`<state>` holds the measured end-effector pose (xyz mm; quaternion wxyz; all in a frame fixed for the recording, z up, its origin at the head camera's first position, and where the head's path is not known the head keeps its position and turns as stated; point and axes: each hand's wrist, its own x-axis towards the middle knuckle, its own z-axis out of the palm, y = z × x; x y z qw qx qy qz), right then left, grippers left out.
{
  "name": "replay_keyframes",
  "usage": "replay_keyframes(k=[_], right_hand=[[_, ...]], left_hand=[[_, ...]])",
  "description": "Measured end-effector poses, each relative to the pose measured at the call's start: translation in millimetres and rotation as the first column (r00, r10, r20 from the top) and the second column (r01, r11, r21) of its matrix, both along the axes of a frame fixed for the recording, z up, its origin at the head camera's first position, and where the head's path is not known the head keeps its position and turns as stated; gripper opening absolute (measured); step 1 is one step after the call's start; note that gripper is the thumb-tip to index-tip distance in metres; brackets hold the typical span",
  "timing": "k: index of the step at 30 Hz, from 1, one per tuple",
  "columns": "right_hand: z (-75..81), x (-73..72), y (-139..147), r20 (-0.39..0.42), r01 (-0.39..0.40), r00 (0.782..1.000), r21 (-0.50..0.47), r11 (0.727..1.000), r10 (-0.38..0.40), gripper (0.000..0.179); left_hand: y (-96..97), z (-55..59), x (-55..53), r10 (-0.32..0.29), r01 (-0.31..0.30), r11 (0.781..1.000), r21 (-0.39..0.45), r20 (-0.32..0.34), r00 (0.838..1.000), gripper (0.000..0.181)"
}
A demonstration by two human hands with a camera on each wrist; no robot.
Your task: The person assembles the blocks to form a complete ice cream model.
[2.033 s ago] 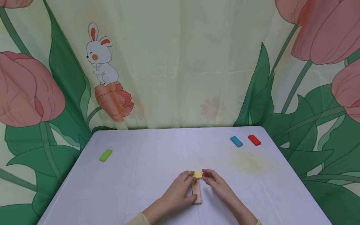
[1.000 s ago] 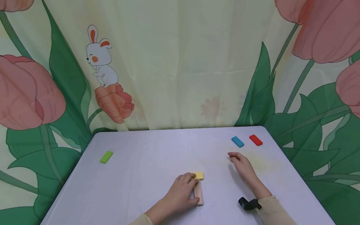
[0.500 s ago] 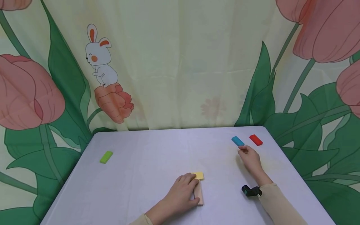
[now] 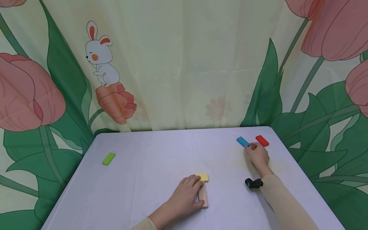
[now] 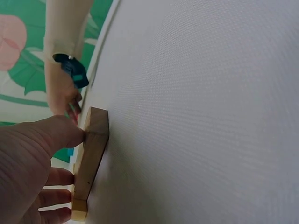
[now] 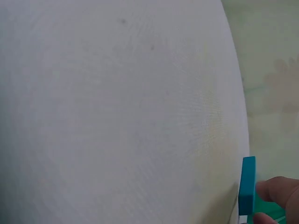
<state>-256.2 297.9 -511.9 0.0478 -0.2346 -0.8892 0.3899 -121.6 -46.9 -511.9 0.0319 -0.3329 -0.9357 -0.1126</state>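
In the head view my left hand [image 4: 185, 196] lies over a plain wooden block [image 4: 203, 195] and a yellow block [image 4: 203, 177] set crosswise at its far end. In the left wrist view the thumb rests on the wooden block's upper face, and the other fingertips reach along it to the yellow one. My right hand [image 4: 258, 157] is at the near end of a blue block [image 4: 242, 141], which lies flat on the table. Seen from the right wrist, the thumb tip is right beside the blue block [image 6: 247, 185], with another fingertip below the thumb.
Just right of the blue block, a red block [image 4: 262, 140] lies close to my right fingers. Off to the left is a green block [image 4: 108, 158]. The white-covered table [image 4: 161, 156] ends at a curtain [image 4: 184, 80] printed with tulips and a rabbit.
My right hand has left the yellow block and moved right and away from me to the blue block. The left hand has stayed over the wooden and yellow blocks.
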Motion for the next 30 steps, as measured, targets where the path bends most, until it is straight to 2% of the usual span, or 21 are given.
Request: replay_keyframes(k=[5, 12, 18, 30], right_hand=[[-2.1, -6.7, 2.9, 0.006, 0.002, 1.0, 0.063, 0.998, -0.003, 0.053], [-2.9, -11.0, 4.9, -0.006, -0.022, 1.0, 0.127, 0.992, 0.023, 0.048], [-2.5, -11.5, 1.7, 0.003, -0.076, 0.997, 0.132, 0.988, 0.076, 0.047], [0.7, -8.9, -16.9, 0.067, -0.183, 0.982, 0.126, 0.975, 0.176, 0.044]], left_hand=[[0.5, 0.8, -0.2, 0.002, -0.002, 1.0, -0.005, 0.024, 1.0, 0.058], [0.7, 2.2, 0.6, 0.001, -0.001, 1.0, 0.005, 0.039, 0.999, 0.058], [-0.1, 0.9, -0.6, 0.008, -0.009, 1.0, 0.014, 0.049, 0.999, 0.057], [-0.7, -4.2, -2.4, 0.002, -0.002, 1.0, 0.011, 0.005, 1.0, 0.058]])
